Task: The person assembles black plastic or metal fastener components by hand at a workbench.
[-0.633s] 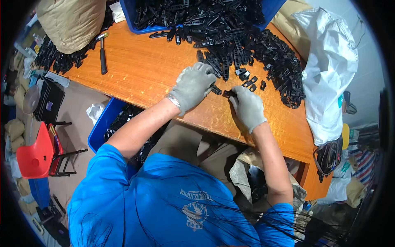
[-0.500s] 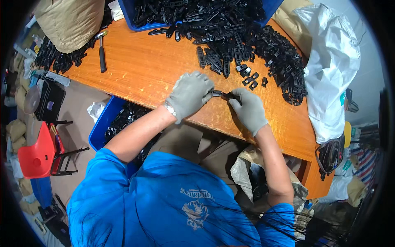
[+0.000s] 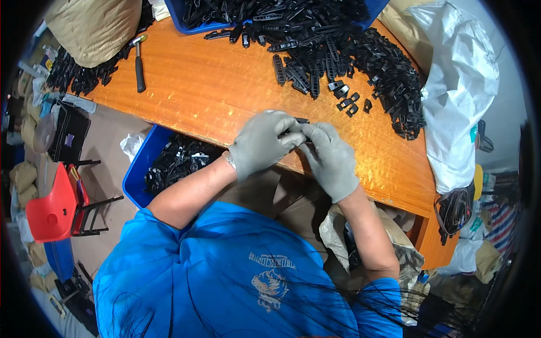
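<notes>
Grey work gloves cover both hands, which meet over the near edge of the wooden table [image 3: 191,107]. Between their fingertips shows a bit of a black plastic part [image 3: 302,120]; most of it is hidden. My left hand [image 3: 262,141] has thumb and fingers pinched on its left side. On the other side my right hand [image 3: 332,160] is closed, its fingertips touching the left ones. Beyond them lie several loose small black clips [image 3: 348,102], between a heap of long slotted black strips [image 3: 298,67] and a heap of small black clips [image 3: 394,84].
A blue bin [image 3: 183,25] full of black strips stands at the far side. A hammer [image 3: 140,65] lies at left near a brown sack [image 3: 93,34]. White sacking [image 3: 456,101] hangs at right. Below the table's left edge sits another blue bin [image 3: 135,174]; further left, a red chair [image 3: 53,211].
My hands have come together, the right moving left to the left hand's fingertips. The black part, seen between them before, is now mostly covered. The view has shifted slightly.
</notes>
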A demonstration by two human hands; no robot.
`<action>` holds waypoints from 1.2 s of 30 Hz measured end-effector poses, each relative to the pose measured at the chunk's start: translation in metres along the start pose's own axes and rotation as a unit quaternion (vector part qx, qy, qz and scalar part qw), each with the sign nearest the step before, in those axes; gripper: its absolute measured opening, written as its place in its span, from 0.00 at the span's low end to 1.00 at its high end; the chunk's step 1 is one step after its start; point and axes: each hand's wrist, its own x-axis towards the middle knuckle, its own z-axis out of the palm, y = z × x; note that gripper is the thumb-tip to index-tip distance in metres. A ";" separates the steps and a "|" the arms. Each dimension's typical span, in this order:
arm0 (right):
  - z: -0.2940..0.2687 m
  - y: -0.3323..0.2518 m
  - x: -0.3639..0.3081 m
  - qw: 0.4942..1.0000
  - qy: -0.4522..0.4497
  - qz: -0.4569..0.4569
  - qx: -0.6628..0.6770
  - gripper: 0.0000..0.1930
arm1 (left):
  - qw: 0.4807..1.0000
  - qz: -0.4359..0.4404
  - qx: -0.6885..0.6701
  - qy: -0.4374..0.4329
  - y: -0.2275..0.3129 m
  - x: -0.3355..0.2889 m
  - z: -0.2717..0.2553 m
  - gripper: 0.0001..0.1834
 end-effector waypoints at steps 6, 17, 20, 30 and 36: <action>0.010 0.027 0.008 0.999 0.016 0.028 0.014 0.14 | 0.993 0.001 0.095 0.074 -0.011 0.002 -0.008 0.13; 0.016 0.062 0.034 0.990 -0.124 0.066 0.025 0.10 | 0.984 0.001 0.173 0.035 -0.038 0.014 -0.003 0.08; 0.024 0.043 0.040 0.991 -0.132 0.001 -0.032 0.09 | 0.985 0.048 0.163 0.023 -0.038 0.013 0.005 0.08; -0.005 0.047 0.016 0.986 -0.153 -0.016 0.064 0.07 | 0.982 -0.001 0.138 -0.132 -0.039 -0.043 -0.103 0.15; -0.027 0.117 0.025 0.982 -0.006 0.009 -0.186 0.07 | 0.985 -0.055 0.152 -0.058 -0.042 -0.019 -0.132 0.15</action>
